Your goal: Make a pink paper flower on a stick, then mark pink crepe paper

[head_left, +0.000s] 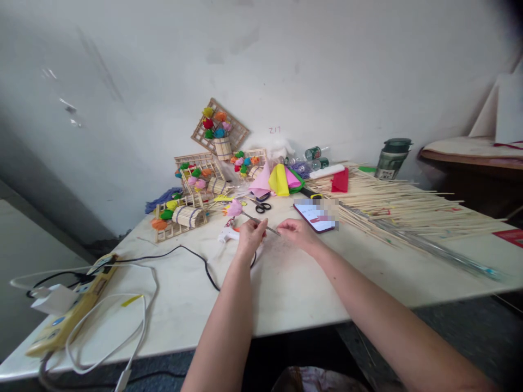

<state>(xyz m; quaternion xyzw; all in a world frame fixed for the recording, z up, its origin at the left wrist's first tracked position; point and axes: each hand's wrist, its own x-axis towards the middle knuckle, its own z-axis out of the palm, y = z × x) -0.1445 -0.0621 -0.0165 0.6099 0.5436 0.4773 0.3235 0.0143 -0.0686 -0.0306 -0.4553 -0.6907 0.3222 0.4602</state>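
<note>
Currently, left of the phone [315, 216], my left hand [250, 238] pinches the stem [272, 230] of the pink flower [235, 208]. My right hand [299, 233], fingers narrowed, is at its end; grip I cannot tell. Light, even pressure should keep it straight.

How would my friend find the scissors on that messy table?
On the white table, find the phone with the lit screen. The scissors lie to its left, just beyond the left hand. Two black finger loops set them apart from the black-and-yellow handle nearby.
</note>
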